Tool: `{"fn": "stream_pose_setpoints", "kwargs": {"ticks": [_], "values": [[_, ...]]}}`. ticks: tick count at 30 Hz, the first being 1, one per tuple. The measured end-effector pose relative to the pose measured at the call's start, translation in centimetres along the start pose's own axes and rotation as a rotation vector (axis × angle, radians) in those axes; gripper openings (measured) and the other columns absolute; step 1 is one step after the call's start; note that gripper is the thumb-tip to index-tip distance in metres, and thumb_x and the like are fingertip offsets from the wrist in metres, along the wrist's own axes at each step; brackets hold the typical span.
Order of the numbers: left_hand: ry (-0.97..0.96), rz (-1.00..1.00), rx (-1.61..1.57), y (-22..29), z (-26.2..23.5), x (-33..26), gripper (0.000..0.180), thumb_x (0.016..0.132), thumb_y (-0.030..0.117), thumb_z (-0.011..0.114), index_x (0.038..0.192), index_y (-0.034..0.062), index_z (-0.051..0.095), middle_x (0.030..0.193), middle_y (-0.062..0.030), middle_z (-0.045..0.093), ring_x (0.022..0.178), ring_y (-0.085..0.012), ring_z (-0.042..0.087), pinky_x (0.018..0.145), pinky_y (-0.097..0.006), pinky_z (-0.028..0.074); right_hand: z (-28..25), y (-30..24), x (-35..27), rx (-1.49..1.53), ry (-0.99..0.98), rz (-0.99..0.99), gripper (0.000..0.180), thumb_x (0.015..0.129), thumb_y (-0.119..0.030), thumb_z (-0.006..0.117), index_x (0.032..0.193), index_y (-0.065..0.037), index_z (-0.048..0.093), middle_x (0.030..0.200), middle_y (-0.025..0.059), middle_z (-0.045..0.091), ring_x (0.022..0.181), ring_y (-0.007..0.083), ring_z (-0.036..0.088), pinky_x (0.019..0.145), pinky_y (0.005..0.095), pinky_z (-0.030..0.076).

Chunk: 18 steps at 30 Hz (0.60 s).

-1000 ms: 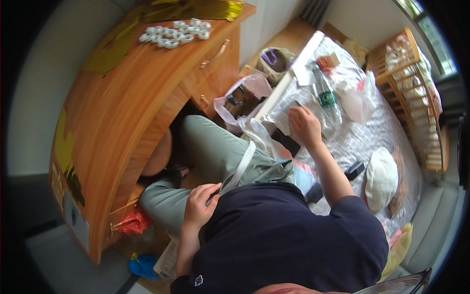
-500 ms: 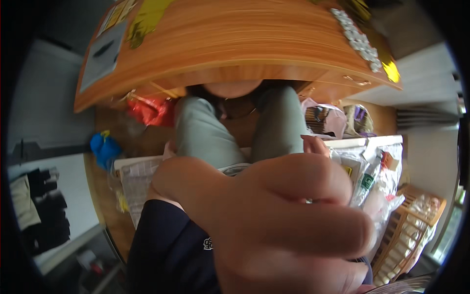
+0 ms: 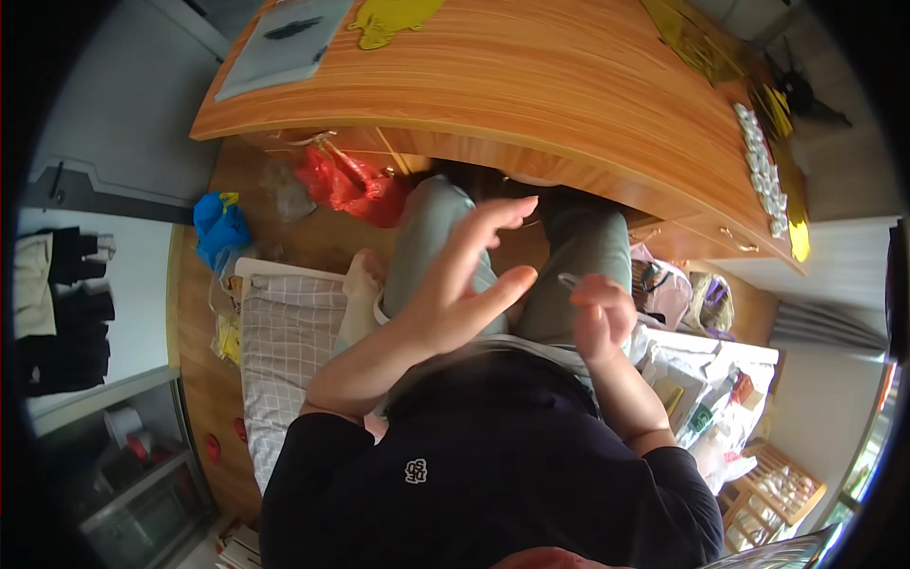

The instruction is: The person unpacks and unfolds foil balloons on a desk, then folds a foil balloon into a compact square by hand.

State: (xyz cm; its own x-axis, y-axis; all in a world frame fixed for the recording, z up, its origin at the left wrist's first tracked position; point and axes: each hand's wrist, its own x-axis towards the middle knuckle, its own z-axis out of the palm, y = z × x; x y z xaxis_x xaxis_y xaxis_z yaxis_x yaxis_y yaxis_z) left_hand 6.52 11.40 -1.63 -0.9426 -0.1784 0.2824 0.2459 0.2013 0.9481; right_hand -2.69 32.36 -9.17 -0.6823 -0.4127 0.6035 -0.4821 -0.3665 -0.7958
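Note:
Over my lap, my left hand (image 3: 466,284) is held in the air with its fingers and thumb apart, and nothing lies between them. To its right my right hand (image 3: 604,315) has its fingers pinched together. A small pale, shiny piece (image 3: 569,280) shows at its fingertips, too small to name. The two hands do not touch. Beneath them are my legs in grey-green trousers (image 3: 578,247), with the knees under the front edge of the wooden desk (image 3: 531,85).
On the desk are yellow foil-like sheets (image 3: 396,19), a clear sheet with a dark piece (image 3: 275,52), and a row of small white pieces (image 3: 761,171). A red plastic bag (image 3: 355,190) hangs below. Behind me is a bed with checked cloth (image 3: 284,327); bags (image 3: 664,289) stand right.
My left hand, large and close to the camera before, has come down and away over my lap, its fingers now spread. My right hand now shows fully. The whole view has shifted.

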Motion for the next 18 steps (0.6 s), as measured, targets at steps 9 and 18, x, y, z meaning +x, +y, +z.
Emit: {"fn": "stream_pose_setpoints", "kwargs": {"ticks": [9, 18], "values": [[0.273, -0.248, -0.163, -8.9, -1.8, -8.1, 0.016, 0.098, 0.005, 0.067, 0.108, -0.0049, 0.074, 0.093, -0.0059, 0.074, 0.084, -0.0138, 0.068, 0.077, -0.025, 0.053, 12.5, 3.5, 2.7, 0.226, -0.268, -0.093, 0.024, 0.103, -0.020, 0.054, 0.093, -0.001, 0.063, 0.083, 0.0089, 0.058, 0.072, 0.0206, 0.053, 0.067, 0.0336, 0.044], [0.582, -0.428, -0.273, -14.2, -11.7, -11.1, 0.017, 0.091, 0.008, 0.079, 0.104, -0.0024, 0.078, 0.092, -0.0055, 0.070, 0.076, -0.0091, 0.066, 0.070, -0.023, 0.056, 19.5, 9.1, 7.2, -0.003, -0.738, 0.291, 0.029, 0.100, -0.004, 0.063, 0.127, -0.002, 0.071, 0.125, 0.0131, 0.066, 0.115, 0.0266, 0.063, 0.095, 0.0348, 0.051]]}}
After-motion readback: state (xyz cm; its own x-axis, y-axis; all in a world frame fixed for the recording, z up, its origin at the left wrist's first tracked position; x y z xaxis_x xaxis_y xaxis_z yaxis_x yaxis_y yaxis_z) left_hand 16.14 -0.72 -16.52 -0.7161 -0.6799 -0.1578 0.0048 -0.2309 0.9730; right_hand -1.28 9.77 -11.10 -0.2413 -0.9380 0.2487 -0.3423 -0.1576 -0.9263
